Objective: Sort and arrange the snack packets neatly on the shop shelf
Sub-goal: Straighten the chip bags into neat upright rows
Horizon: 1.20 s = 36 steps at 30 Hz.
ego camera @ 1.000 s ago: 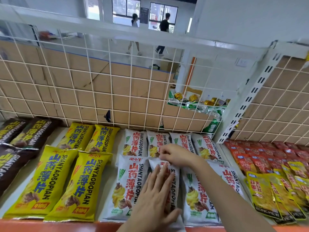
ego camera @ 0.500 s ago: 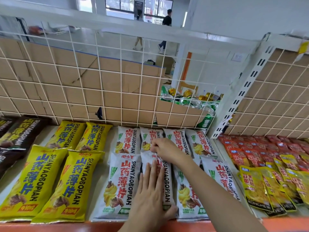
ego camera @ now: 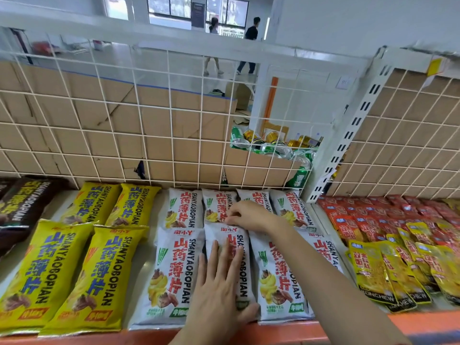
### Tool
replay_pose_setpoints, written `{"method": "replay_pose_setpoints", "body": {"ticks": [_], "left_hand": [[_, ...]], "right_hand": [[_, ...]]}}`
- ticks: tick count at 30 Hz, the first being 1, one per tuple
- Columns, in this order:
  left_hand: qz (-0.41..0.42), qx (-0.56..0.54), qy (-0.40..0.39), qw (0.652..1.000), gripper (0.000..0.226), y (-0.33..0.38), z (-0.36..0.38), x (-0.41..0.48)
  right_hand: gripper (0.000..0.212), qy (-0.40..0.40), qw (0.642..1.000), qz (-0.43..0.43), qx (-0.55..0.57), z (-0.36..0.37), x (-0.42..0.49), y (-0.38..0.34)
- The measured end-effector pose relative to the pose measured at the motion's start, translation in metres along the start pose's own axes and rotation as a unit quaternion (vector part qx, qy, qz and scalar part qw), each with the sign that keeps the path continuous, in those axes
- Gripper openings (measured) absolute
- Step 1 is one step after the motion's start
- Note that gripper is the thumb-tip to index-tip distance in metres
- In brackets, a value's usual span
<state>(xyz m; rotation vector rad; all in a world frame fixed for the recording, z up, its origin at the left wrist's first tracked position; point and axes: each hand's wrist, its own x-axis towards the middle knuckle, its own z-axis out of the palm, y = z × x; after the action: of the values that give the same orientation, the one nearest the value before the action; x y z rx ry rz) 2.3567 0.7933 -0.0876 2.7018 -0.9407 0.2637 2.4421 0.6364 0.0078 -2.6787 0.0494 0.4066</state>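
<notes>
Lying beneath left hand, white packet (right hand pinching top)

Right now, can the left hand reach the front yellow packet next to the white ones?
Probably yes. The left hand rests flat on a white packet; only another flat white packet lies between it and the yellow packet.

White wire grid, cardboard backing

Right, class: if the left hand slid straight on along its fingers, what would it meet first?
Probably the right hand, whose fingers pinch the top edge of the white packet under the left hand.
</notes>
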Motion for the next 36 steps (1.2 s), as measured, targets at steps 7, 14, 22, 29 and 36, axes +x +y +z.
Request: {"method": "replay_pose_setpoints", "body": {"ticks": [7, 14, 22, 29, 36], "left_hand": [[0.024, -0.012, -0.01, 1.0, 0.104, -0.001, 0.001, 0.0], [0.024, -0.018, -0.028, 0.999, 0.106, -0.002, 0.001, 0.002], [0.016, -0.016, -0.033, 0.999, 0.104, -0.006, 0.004, 0.002], [-0.004, 0.005, 0.025, 1.0, 0.067, 0.01, -0.006, 0.021], [-0.001, 0.016, -0.005, 1.0, 0.063, 0.064, -0.007, 0.049]], "right_hand": [[0.026, -0.014, 0.999, -0.009, -0.036, 0.003, 0.003, 0.001], [0.015, 0.083, 0.997, -0.01, -0.001, -0.002, -0.008, 0.001], [0.014, 0.212, 0.976, 0.029, 0.041, -0.018, -0.054, 0.059], [0.009, 0.239, 0.97, 0.017, 0.046, -0.017, -0.093, 0.1], [0.027, 0.203, 0.977, -0.064, 0.016, 0.001, -0.102, 0.123]]}}
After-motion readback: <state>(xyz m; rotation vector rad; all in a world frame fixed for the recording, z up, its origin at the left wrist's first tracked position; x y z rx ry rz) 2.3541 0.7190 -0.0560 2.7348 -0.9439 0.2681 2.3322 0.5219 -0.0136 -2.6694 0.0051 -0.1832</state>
